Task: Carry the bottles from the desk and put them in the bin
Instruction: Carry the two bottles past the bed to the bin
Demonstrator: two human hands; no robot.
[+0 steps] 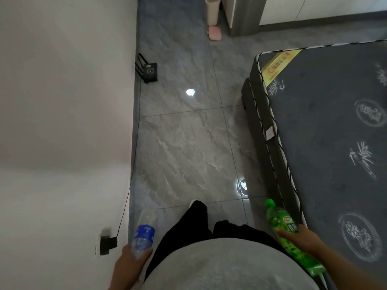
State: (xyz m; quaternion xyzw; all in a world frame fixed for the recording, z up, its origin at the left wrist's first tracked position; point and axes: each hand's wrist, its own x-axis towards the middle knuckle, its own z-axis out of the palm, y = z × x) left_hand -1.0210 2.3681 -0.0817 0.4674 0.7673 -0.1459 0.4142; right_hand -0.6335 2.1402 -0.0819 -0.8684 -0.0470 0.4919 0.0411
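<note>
Mid-carry between wall and mattress (326, 130): our left hand (130, 259) wraps the clear bottle (143, 237) low, our right hand (298, 237) clasps the green bottle (284, 231) mid-body; both seem light, thin-walled, easily crushed, best held at the waist.

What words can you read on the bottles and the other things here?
Green bottle, in the right hand: large white characters, only "清" can be made out; the red oval logo is too small to read.
Clear bottle in the left hand: the blue label has white print, too blurred to read.
Mattress: the yellow corner label has red print, too small to read.
Mattress white tag: no legible text.
</note>
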